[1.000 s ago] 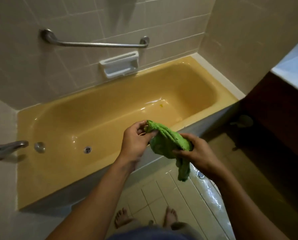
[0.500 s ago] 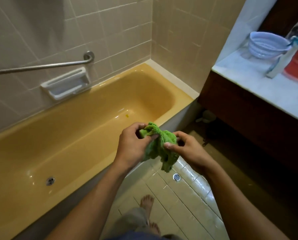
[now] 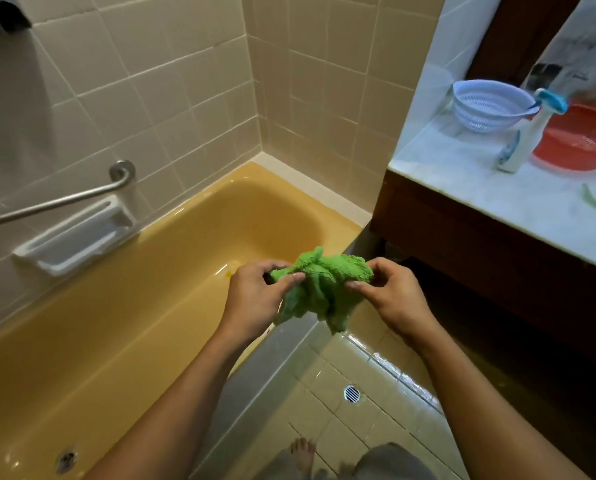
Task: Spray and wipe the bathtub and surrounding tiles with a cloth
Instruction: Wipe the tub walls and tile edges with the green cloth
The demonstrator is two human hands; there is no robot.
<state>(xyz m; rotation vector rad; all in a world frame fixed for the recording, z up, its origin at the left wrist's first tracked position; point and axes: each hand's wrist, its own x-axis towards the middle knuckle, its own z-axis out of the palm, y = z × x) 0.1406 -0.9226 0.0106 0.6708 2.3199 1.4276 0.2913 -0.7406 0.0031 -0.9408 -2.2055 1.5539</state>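
Note:
A green fluffy cloth is bunched between both hands above the bathtub's near rim. My left hand pinches its left end, and my right hand grips its right side. The yellow bathtub runs from lower left to the tiled corner. Beige wall tiles surround it on two sides. A white spray bottle with a blue trigger stands on the marble counter at the right, out of reach of either hand.
A metal grab bar and a white soap dish hang on the wall. The marble counter carries a white colander and a red basin. A floor drain sits in the tiled floor by my bare foot.
The view has swung right, bringing the counter and spray bottle into sight. Both hands have kept hold of the cloth and gathered it into a tighter bunch.

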